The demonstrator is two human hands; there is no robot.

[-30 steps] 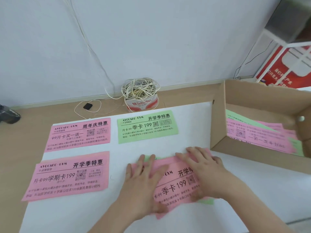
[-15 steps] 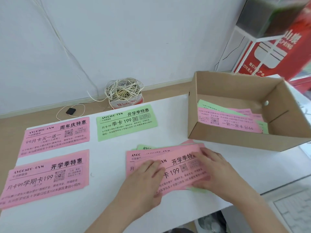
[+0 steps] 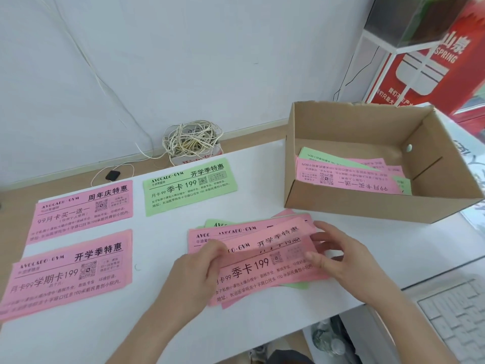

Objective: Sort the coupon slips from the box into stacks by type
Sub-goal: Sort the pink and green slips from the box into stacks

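Left of the surface [image 3: 262, 179]: anniversary pink stack [image 3: 81, 211] behind, semester pink stack [image 3: 68, 274] in front. Next, the green stack [image 3: 189, 189]. Centre: mixed pile [image 3: 207, 236], pink over green. The left hand [image 3: 194, 274] pinches the top pink slip [image 3: 262, 269] at its left end, and the right hand [image 3: 341, 258] has its fingers curled round the right end. Right: box [image 3: 367, 206], with more slips [image 3: 346, 177] inside. Judged: three types begun; pile and box contents remain, so early.

3 stacks: far pink stack [image 3: 81, 208], near pink stack [image 3: 65, 274], grn stack [image 3: 189, 186]; 1 loose pile [image 3: 262, 266]; 1 box [image 3: 367, 208].
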